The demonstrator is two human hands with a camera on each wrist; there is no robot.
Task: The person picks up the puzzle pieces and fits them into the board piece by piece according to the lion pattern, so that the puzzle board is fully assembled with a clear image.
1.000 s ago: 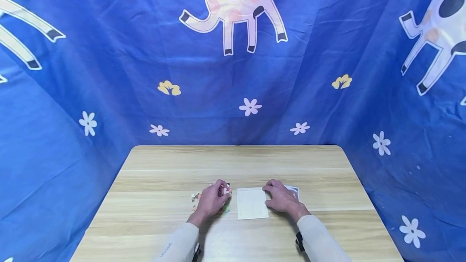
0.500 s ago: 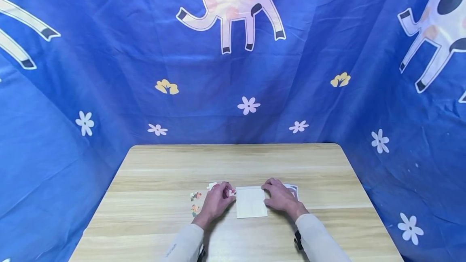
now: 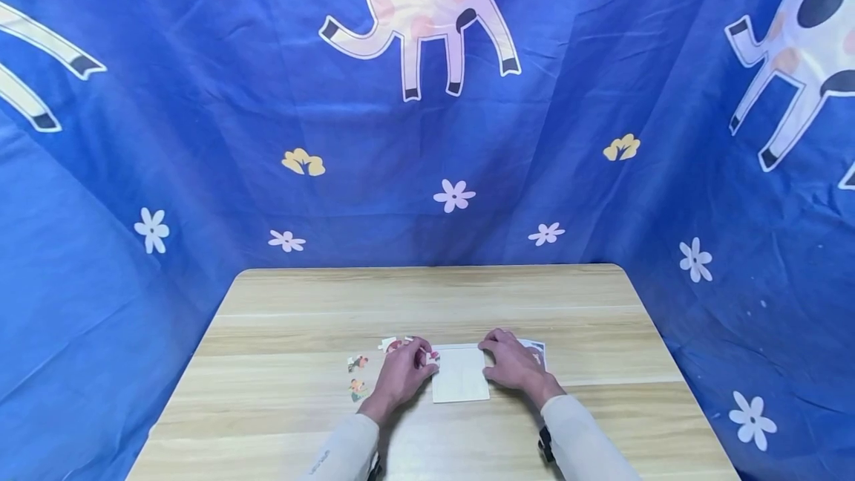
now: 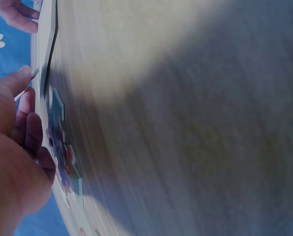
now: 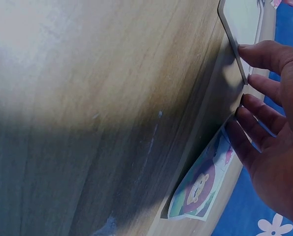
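My left hand (image 3: 403, 375) pinches a small jigsaw piece (image 3: 433, 356) with a pink-red print between thumb and fingertips. The piece overlaps the upper left edge of a square white puzzle tray (image 3: 461, 377) with a low rim. In the left wrist view, the pinched piece shows edge-on and the other fingers bend loosely. My right hand (image 3: 513, 362) rests at the tray's right side. Its thumb touches the rim and the index fingertip is at the corner, as the right wrist view shows. The remaining fingers are above a printed lion card (image 5: 200, 187).
Loose jigsaw pieces, one (image 3: 357, 363) above another (image 3: 358, 389), lie left of my left hand. More pieces (image 4: 62, 147) lie beneath that hand. The wooden table (image 3: 300, 303) ends at a blue patterned curtain (image 3: 374, 206) on the back and sides.
My left hand has moved right with the jigsaw piece, from the loose pieces to the tray's upper left edge. More loose pieces show behind it. My right hand stays at the tray.
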